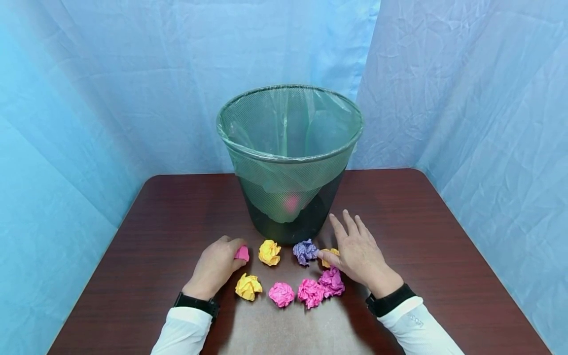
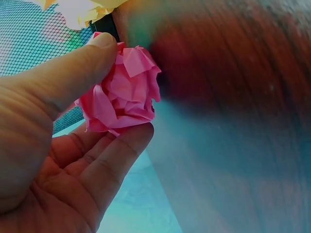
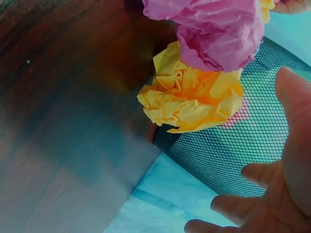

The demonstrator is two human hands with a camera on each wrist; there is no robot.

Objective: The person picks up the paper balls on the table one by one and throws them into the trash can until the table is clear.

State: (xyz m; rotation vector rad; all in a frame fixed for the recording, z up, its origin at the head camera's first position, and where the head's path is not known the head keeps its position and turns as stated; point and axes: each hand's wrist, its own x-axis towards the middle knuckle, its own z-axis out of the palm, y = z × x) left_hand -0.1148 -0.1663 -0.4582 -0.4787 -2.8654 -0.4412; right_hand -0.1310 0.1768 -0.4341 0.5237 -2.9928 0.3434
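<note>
Between thumb and fingers, my left hand point(image 1: 216, 266) pinches a pink crumpled paper ball point(image 2: 119, 87) at the left of the group of balls. My right hand point(image 1: 360, 254) is spread with straight fingers over the right side of the group, holding nothing. Partly hidden beneath it in the head view is an orange-yellow paper ball point(image 3: 192, 94). A purple-blue ball point(image 1: 304, 252) lies by the right thumb tip. Nearer the front are a magenta ball point(image 1: 331, 282), two pink balls point(image 1: 281, 294) and a yellow ball point(image 1: 248, 286). Another yellow ball point(image 1: 269, 252) lies near the bin.
A mesh waste bin point(image 1: 284, 197) with a green plastic liner stands behind the balls; a pink shape shows through its mesh. The dark wooden table point(image 1: 186, 207) has rounded back corners. Light blue cloth point(image 1: 177, 88) hangs around the back and sides.
</note>
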